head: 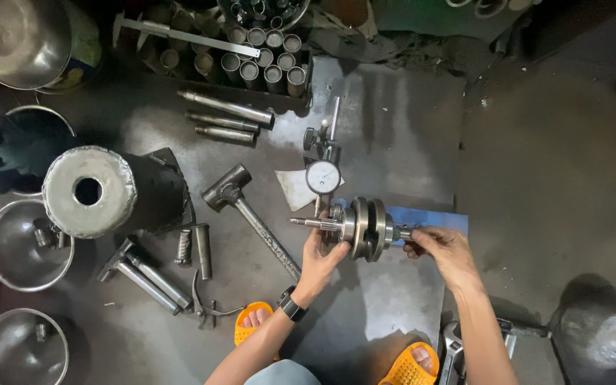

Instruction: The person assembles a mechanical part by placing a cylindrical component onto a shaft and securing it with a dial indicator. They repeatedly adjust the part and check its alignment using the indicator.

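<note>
A steel crankshaft (362,227) with two round webs and a splined shaft end pointing left is held level above a metal plate (393,299). My left hand (324,258) grips it from below at the left web; a dark watch sits on that wrist. My right hand (442,247) pinches the shaft's right end. A dial gauge (323,177) on a stand rests just behind the crankshaft, its stem pointing down toward the left web. Under the right end lies a blue sheet (433,217).
A metal hammer (247,214) lies left of my hands. A large steel cylinder (94,191), several steel bowls (28,246), loose pins (226,107), a tray of sleeves (265,60), a caliper (187,34) and pliers (204,306) surround it. My feet in orange sandals (254,321) are below.
</note>
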